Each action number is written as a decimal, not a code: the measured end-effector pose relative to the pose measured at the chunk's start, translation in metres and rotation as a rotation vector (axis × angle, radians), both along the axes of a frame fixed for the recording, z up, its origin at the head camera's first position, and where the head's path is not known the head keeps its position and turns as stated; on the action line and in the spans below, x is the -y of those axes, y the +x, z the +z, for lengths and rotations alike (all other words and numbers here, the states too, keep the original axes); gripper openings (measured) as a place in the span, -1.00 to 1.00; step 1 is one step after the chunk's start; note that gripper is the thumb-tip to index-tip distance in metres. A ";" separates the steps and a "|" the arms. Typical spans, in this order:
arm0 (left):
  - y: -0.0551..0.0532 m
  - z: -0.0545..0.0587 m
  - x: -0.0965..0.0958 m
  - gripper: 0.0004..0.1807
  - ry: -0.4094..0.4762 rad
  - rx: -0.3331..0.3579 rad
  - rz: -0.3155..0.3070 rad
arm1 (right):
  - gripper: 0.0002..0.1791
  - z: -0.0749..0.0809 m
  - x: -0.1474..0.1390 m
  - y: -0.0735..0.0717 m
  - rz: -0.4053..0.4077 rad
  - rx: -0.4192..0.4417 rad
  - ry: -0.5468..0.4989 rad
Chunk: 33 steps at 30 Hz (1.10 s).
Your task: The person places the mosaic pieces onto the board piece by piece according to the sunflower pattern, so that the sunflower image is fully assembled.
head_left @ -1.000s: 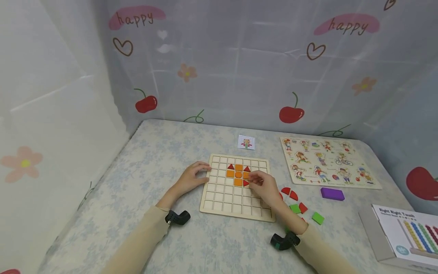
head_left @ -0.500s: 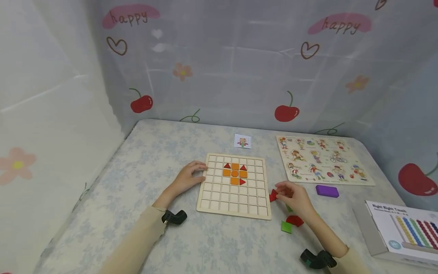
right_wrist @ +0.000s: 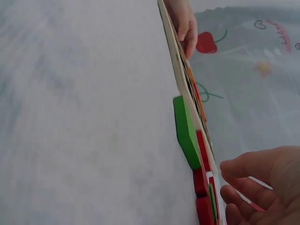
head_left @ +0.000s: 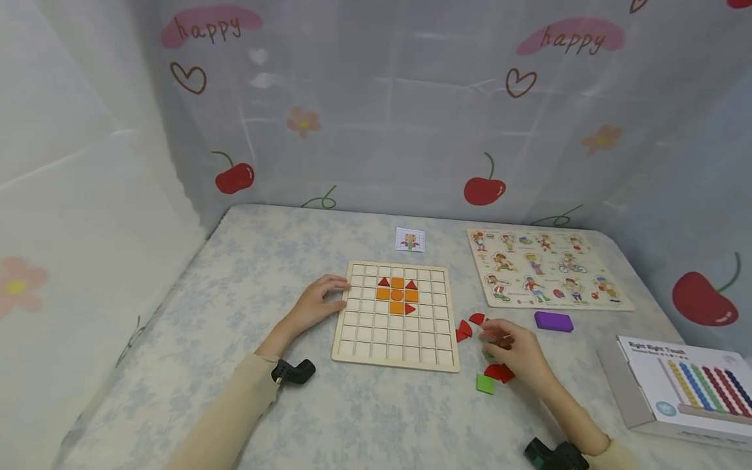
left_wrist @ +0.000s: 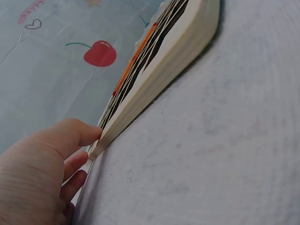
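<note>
A square wooden grid board [head_left: 367, 333] lies mid-table. Orange squares [head_left: 383, 294] form a cross on it around an orange circle [head_left: 397, 296], with red triangles [head_left: 411, 285] at three of the corners. My left hand [head_left: 317, 302] rests at the board's left edge; in the left wrist view its thumb [left_wrist: 86, 134] touches the rim. To the right of the board, my right hand [head_left: 517, 349] hovers low over loose pieces, fingers loosely bent and thumb apart from them. Red quarter-circle pieces [head_left: 464, 331] and a green square [head_left: 485, 384] lie beside it; other pieces are partly hidden beneath.
Behind the board lies a small pattern card [head_left: 410, 239]. At the back right is a picture puzzle board [head_left: 546, 267], with a purple block [head_left: 553, 321] before it. A white box [head_left: 675, 385] stands at the right edge. A printed curtain [head_left: 364, 130] encloses the table.
My right hand has moved off the board, rightward to the loose pieces, leaving a red triangle in the grid. My left hand keeps its place at the rim. The head view has shifted slightly.
</note>
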<state>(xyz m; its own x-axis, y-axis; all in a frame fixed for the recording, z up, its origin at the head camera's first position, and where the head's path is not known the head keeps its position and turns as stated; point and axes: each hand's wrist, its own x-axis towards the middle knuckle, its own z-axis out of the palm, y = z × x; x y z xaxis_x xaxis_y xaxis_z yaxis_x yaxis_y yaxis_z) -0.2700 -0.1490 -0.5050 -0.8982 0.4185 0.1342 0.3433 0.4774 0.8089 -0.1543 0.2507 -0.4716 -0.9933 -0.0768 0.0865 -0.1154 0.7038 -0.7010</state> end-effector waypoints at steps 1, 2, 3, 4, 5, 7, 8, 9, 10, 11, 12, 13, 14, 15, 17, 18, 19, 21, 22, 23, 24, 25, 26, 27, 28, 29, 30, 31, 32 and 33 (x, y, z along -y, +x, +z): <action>0.000 0.000 0.001 -0.61 0.003 0.003 0.000 | -0.63 -0.002 0.003 0.000 0.021 -0.001 -0.013; 0.000 -0.001 0.001 -0.61 0.005 0.008 0.001 | -0.62 -0.004 0.006 0.000 0.041 0.002 -0.021; 0.000 -0.002 0.001 -0.61 0.006 0.011 0.003 | -0.62 -0.005 0.009 -0.001 0.063 0.002 -0.027; -0.001 -0.002 0.001 -0.61 0.005 0.012 0.002 | -0.61 -0.006 0.012 -0.002 0.082 0.000 -0.031; -0.001 -0.003 0.002 -0.61 0.004 0.014 0.000 | -0.60 -0.007 0.015 -0.003 0.101 -0.006 -0.033; -0.001 -0.004 0.002 -0.62 0.002 0.014 -0.001 | -0.58 -0.009 0.019 -0.006 0.121 -0.019 -0.026; -0.001 -0.004 0.002 -0.62 0.003 0.012 -0.001 | -0.57 -0.010 0.021 -0.007 0.129 -0.024 -0.020; 0.000 -0.005 0.002 -0.62 0.003 0.010 -0.001 | -0.56 -0.010 0.023 -0.009 0.138 -0.028 -0.020; 0.000 -0.005 0.002 -0.62 0.006 0.005 -0.004 | -0.55 -0.010 0.024 -0.010 0.146 -0.032 -0.020; 0.000 -0.005 0.002 -0.62 0.012 0.001 -0.006 | -0.55 -0.010 0.025 -0.011 0.151 -0.032 -0.021; 0.000 -0.005 0.002 -0.62 0.012 -0.001 -0.009 | -0.55 -0.010 0.025 -0.013 0.152 -0.032 -0.025; 0.000 -0.004 0.002 -0.61 0.014 -0.005 -0.012 | -0.56 -0.010 0.026 -0.013 0.156 -0.033 -0.030; 0.000 -0.004 0.001 -0.61 0.013 -0.002 -0.013 | -0.56 -0.011 0.026 -0.014 0.160 -0.034 -0.038; 0.000 -0.004 0.001 -0.61 0.011 -0.001 -0.015 | -0.57 -0.011 0.025 -0.014 0.162 -0.036 -0.047; 0.000 -0.004 0.001 -0.61 0.006 0.002 -0.015 | -0.58 -0.013 0.025 -0.014 0.160 -0.037 -0.071; 0.000 -0.004 0.001 -0.62 0.002 0.005 -0.012 | -0.58 -0.013 0.024 -0.014 0.162 -0.043 -0.084; -0.001 -0.004 0.001 -0.62 0.002 0.001 -0.012 | -0.59 -0.014 0.024 -0.014 0.166 -0.049 -0.095; -0.001 -0.005 0.001 -0.62 0.001 0.006 -0.005 | -0.59 -0.015 0.024 -0.014 0.176 -0.074 -0.118; -0.002 -0.005 0.001 -0.62 0.001 0.005 -0.003 | -0.60 -0.016 0.024 -0.014 0.179 -0.089 -0.131; -0.002 -0.005 0.001 -0.62 0.001 0.003 -0.003 | -0.60 -0.017 0.023 -0.013 0.184 -0.106 -0.139; -0.002 -0.005 0.001 -0.62 0.002 0.002 -0.003 | -0.61 -0.019 0.023 -0.014 0.191 -0.131 -0.147; -0.003 -0.005 0.001 -0.62 0.003 0.001 -0.004 | -0.61 -0.020 0.023 -0.014 0.196 -0.140 -0.152; -0.003 -0.005 0.001 -0.63 0.002 0.004 -0.003 | -0.61 -0.021 0.022 -0.014 0.197 -0.146 -0.155; -0.003 -0.005 0.001 -0.63 0.004 0.003 -0.004 | -0.61 -0.022 0.022 -0.014 0.202 -0.148 -0.153; -0.003 -0.005 0.001 -0.63 0.006 0.002 -0.005 | -0.62 -0.022 0.021 -0.014 0.199 -0.139 -0.153; -0.003 -0.005 0.002 -0.63 0.008 0.003 -0.006 | -0.62 -0.022 0.021 -0.014 0.198 -0.128 -0.148; -0.003 -0.005 0.002 -0.63 0.008 0.004 -0.005 | -0.63 -0.022 0.021 -0.014 0.195 -0.118 -0.145; -0.003 -0.005 0.002 -0.63 0.007 0.005 -0.004 | -0.62 -0.021 0.021 -0.014 0.188 -0.098 -0.134; -0.003 -0.005 0.002 -0.63 0.006 0.008 -0.003 | -0.62 -0.021 0.020 -0.014 0.181 -0.092 -0.126; -0.002 -0.005 0.002 -0.63 0.006 0.012 -0.001 | -0.63 -0.021 0.020 -0.014 0.174 -0.090 -0.114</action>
<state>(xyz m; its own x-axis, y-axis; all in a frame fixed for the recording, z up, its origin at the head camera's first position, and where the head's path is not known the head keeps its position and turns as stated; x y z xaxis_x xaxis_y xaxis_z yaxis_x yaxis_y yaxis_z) -0.2724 -0.1506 -0.5096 -0.8992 0.4189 0.1262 0.3342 0.4718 0.8159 -0.1685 0.2311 -0.4922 -0.9538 -0.2309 0.1924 -0.2940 0.5847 -0.7561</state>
